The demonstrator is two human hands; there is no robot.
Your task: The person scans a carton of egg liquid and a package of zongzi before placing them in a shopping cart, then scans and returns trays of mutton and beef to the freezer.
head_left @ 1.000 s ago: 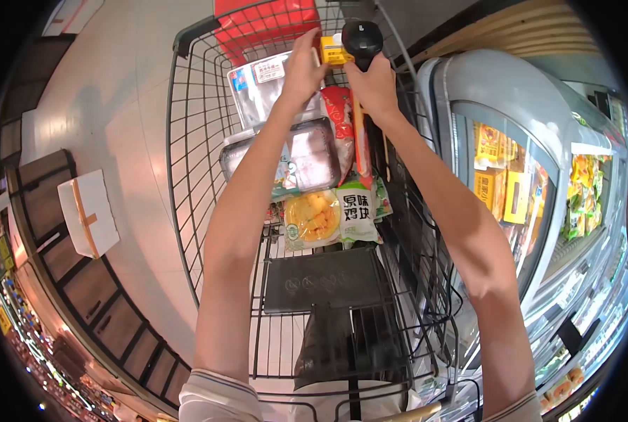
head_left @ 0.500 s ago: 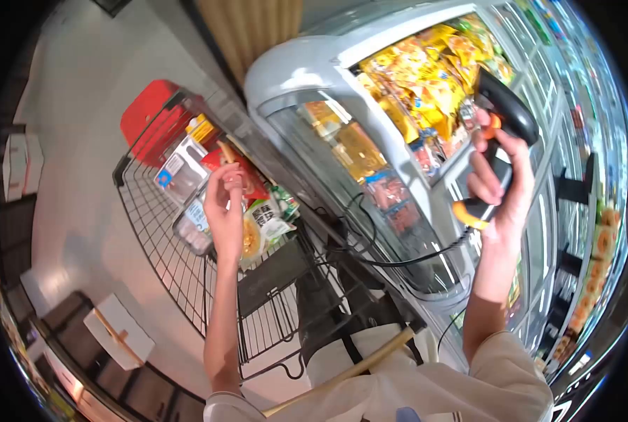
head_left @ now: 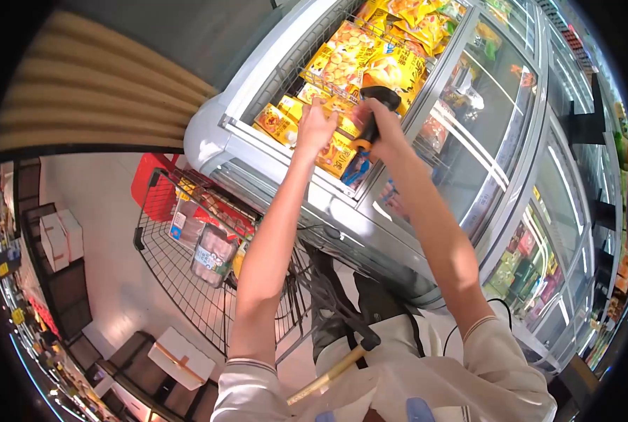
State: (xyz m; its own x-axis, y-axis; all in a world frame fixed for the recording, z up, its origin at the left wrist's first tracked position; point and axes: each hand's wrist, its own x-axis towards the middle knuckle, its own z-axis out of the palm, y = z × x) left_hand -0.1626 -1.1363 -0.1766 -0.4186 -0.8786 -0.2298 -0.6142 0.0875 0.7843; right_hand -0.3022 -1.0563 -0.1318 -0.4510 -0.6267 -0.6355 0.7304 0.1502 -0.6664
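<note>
My left hand (head_left: pixel 315 129) is over the chest freezer's opening, right against the yellow frozen-food packs (head_left: pixel 275 125). Its fingers are parted and partly bent, and I see no pack clearly gripped in it. My right hand (head_left: pixel 388 133) is closed around a black and orange barcode scanner (head_left: pixel 381 98), held low over the same packs. Motion blurs the scanner and the fingers on it. Larger yellow bags (head_left: pixel 395 67) lie just beyond both hands, behind a wire divider.
A shopping cart (head_left: pixel 180 278) stands at the left, holding a tray of packaged meat (head_left: pixel 213 257) and other groceries. The freezer's sliding glass lid (head_left: pixel 462 133) lies right of my hands. Upright glass-door cabinets (head_left: pixel 532 246) line the right side. White boxes (head_left: pixel 180 357) sit along the left.
My view has turned toward the freezer. My left hand has moved from above the cart to the yellow packs. My right hand has brought the raised scanner down into the freezer opening.
</note>
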